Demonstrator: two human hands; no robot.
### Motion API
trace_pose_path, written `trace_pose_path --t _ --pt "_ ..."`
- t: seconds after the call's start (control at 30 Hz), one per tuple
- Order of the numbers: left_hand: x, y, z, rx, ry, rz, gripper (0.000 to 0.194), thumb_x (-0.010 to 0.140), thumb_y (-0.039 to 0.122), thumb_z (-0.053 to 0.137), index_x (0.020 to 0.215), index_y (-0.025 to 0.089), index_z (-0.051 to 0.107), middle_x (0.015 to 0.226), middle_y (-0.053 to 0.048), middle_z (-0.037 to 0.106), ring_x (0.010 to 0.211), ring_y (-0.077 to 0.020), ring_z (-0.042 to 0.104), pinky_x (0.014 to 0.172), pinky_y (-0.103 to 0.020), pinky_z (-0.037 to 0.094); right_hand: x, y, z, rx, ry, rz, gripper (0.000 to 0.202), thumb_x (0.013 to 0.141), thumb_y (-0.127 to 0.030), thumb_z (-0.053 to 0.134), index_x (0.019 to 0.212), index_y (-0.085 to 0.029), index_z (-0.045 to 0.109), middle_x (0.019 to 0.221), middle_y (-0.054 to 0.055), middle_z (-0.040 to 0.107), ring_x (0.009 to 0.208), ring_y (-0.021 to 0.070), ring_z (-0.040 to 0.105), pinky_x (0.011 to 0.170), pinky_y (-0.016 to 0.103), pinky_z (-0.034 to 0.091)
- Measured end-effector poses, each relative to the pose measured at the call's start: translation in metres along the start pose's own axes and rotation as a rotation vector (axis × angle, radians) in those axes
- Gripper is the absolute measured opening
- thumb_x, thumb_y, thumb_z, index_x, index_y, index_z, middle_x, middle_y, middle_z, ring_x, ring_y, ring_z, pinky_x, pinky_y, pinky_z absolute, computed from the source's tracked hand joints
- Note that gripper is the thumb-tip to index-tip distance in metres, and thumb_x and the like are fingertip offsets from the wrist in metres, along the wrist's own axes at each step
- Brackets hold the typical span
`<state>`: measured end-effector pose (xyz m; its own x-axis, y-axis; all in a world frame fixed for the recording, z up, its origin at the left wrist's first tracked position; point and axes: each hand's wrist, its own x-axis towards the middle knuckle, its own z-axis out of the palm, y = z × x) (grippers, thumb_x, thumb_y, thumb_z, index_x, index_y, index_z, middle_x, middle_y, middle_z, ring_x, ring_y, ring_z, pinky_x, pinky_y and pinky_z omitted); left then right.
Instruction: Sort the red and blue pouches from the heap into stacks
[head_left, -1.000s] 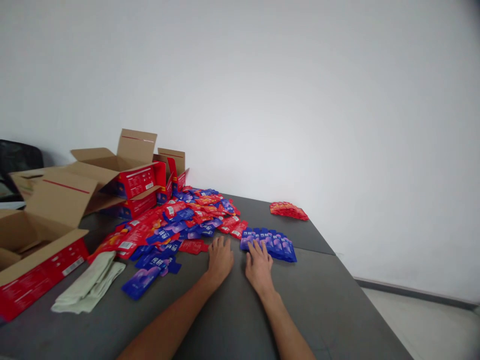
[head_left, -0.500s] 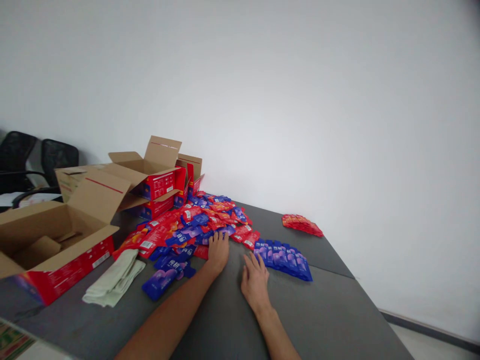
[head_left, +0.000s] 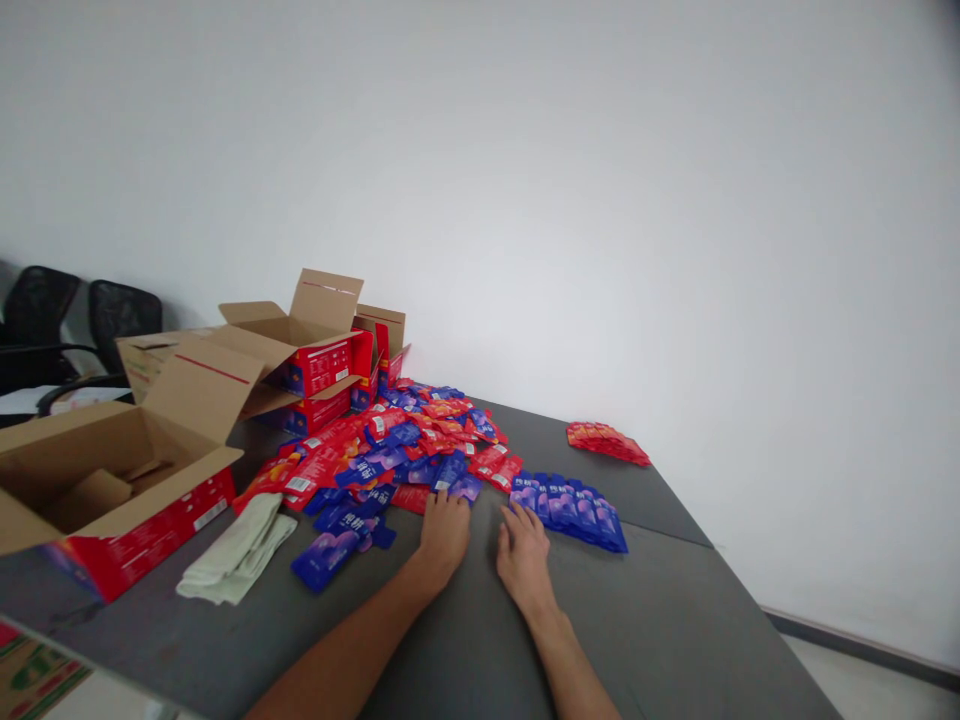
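Head view: left hand [head_left: 445, 535] at a blue packet [head_left: 450, 469] (grip unclear), right hand [head_left: 525, 562] loosely spread beside the fanned blue row [head_left: 571, 512]; edge-pinching likely limits creasing.

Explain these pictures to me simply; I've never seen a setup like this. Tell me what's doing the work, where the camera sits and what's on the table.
There is no machine here: a person works with two bare hands. Every picture comes from one camera on that person's head, looking forward and down.

On the dark table lies a mixed pile of red and blue packets. Right of it are a row of blue packets and, farther back, a row of red packets. To the left are a folded cloth, an open box and more boxes.

The left hand seems to touch a blue packet; whether it grips it is unclear. The right hand is by the blue row, with no packet visible in it.
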<state>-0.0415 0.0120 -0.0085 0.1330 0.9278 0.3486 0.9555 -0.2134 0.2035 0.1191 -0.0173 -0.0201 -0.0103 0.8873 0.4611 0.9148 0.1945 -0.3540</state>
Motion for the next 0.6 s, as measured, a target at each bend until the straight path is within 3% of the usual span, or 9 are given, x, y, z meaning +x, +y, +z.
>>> trace_pose_path --t 0.2,0.4,0.47,0.6 --pt "-0.006 -0.003 -0.018 -0.139 0.124 -0.005 0.033 0.083 0.008 0.046 0.103 0.022 0.07 0.111 -0.009 0.067 0.11 -0.0279 0.052 0.097 -0.044 0.038 -0.003 -0.004 -0.004 0.045 0.008 -0.018 0.042 0.092 -0.021 0.039 0.127 -0.021 0.062 0.136 0.008 0.057 0.13 0.0233 0.044 0.108 0.041 0.037" --pt "0.004 -0.012 -0.029 -0.411 0.317 -0.041 0.035 0.077 0.002 0.045 0.079 0.024 0.073 0.138 -0.004 0.052 0.131 -0.0286 0.037 0.108 -0.048 0.032 -0.004 -0.012 -0.006 0.237 0.014 -0.054 0.042 0.093 -0.027 0.042 0.129 -0.017 0.06 0.135 0.01 0.057 0.13 0.024 0.046 0.112 0.041 0.034" --pt "0.006 -0.015 -0.027 -0.572 0.304 0.0 0.038 0.075 0.001 0.043 0.077 0.023 0.073 0.139 -0.004 0.051 0.132 -0.0272 0.038 0.11 -0.048 0.032 -0.005 -0.016 -0.007 0.359 -0.004 -0.033 0.045 0.093 -0.032 0.045 0.132 -0.016 0.057 0.135 0.012 0.057 0.128 0.0243 0.049 0.112 0.041 0.035" --pt "0.009 -0.017 -0.021 -0.892 0.164 0.099 0.035 0.071 0.003 0.045 0.075 0.022 0.074 0.135 -0.004 0.055 0.127 -0.0248 0.047 0.11 -0.046 0.034 -0.006 -0.026 -0.008 0.666 -0.098 0.075 0.051 0.09 -0.041 0.052 0.137 -0.02 0.052 0.128 0.009 0.062 0.117 0.0243 0.058 0.102 0.039 0.045"
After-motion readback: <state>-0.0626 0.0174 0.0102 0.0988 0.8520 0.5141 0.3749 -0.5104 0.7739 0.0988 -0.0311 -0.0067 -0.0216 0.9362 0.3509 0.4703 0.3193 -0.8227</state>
